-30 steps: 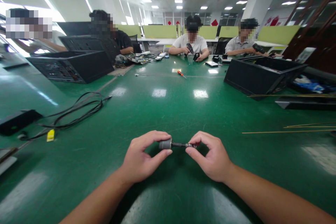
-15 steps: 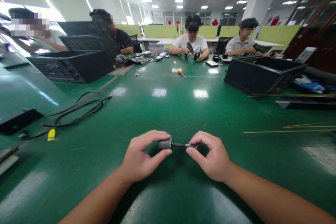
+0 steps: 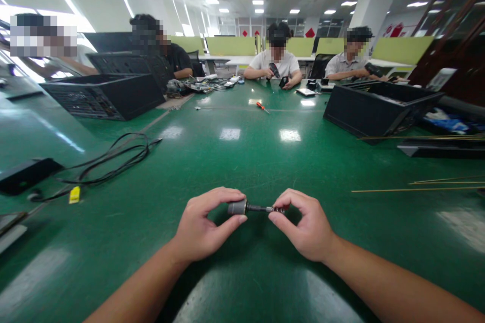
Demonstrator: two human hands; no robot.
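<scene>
A dark grey cylinder point(image 3: 237, 207) is held between the thumb and fingers of my left hand point(image 3: 206, 227). From its right end a thin dark shaft point(image 3: 258, 208) runs level toward my right hand point(image 3: 303, 224). My right thumb and fingertips pinch a small coiled spring point(image 3: 279, 210) at the shaft's far end. Part of the spring is covered by my fingertips. Both hands are just above the green table point(image 3: 242, 161), near its front.
Black cables point(image 3: 125, 161) with a yellow tag point(image 3: 75, 195) lie left. Black cases stand at back left point(image 3: 109, 96) and right point(image 3: 379, 108). An orange screwdriver point(image 3: 261, 107) lies mid-table; thin rods point(image 3: 401, 190) lie right. Several people sit across.
My left hand and the grey cylinder have shifted very slightly left. My right hand has hardly moved.
</scene>
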